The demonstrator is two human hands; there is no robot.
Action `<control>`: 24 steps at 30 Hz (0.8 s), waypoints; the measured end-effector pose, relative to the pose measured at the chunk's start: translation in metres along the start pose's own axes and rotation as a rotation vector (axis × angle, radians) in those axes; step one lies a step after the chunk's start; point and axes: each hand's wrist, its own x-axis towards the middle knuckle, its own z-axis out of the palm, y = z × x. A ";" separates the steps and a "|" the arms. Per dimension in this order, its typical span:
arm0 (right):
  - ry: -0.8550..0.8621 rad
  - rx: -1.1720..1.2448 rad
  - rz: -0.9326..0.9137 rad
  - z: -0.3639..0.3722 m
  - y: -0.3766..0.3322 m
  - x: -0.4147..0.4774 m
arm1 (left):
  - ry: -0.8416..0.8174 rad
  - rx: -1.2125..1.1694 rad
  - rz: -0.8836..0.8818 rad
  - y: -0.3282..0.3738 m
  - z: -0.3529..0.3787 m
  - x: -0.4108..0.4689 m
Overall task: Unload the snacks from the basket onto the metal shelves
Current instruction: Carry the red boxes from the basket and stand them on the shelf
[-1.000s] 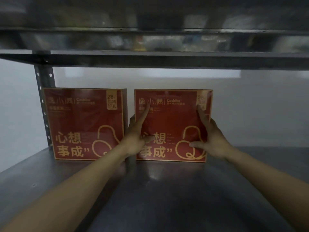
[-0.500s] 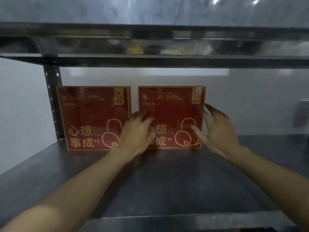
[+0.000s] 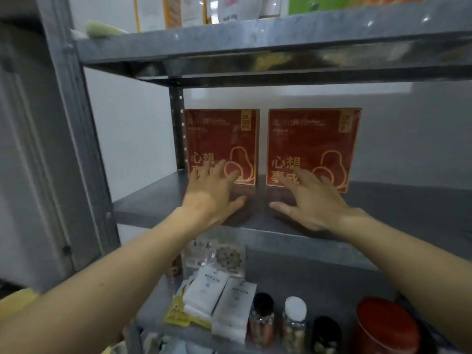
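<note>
Two red snack boxes with gold lettering stand upright at the back of the middle metal shelf (image 3: 398, 200): the left box (image 3: 217, 139) by the rear post, the right box (image 3: 311, 141) beside it with a small gap. My left hand (image 3: 212, 198) hovers over the shelf in front of the left box, fingers spread, holding nothing. My right hand (image 3: 311, 203) hovers in front of the right box, also spread and empty. Neither hand touches a box. No basket is in view.
The lower shelf (image 3: 319, 282) holds white packets (image 3: 217, 290), a clear cookie bag (image 3: 224, 259), several small jars (image 3: 293, 325) and a red round tin (image 3: 385, 328). The top shelf (image 3: 255, 44) carries packages. A grey upright post (image 3: 74, 129) stands at left.
Both hands let go of the right box and drew back toward the shelf's front edge. My view pulled back and tilted down, bringing the lower and top shelves into sight.
</note>
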 end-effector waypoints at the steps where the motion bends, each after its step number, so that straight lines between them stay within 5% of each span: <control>1: -0.010 0.031 -0.018 0.000 -0.012 -0.005 | -0.001 0.021 -0.019 -0.006 -0.005 -0.016; 12: 0.022 0.216 -0.333 -0.005 -0.189 -0.042 | -0.020 0.162 -0.320 -0.108 -0.075 -0.187; 24: -0.027 0.426 -0.680 0.004 -0.487 -0.077 | -0.016 0.118 -0.657 -0.289 -0.130 -0.404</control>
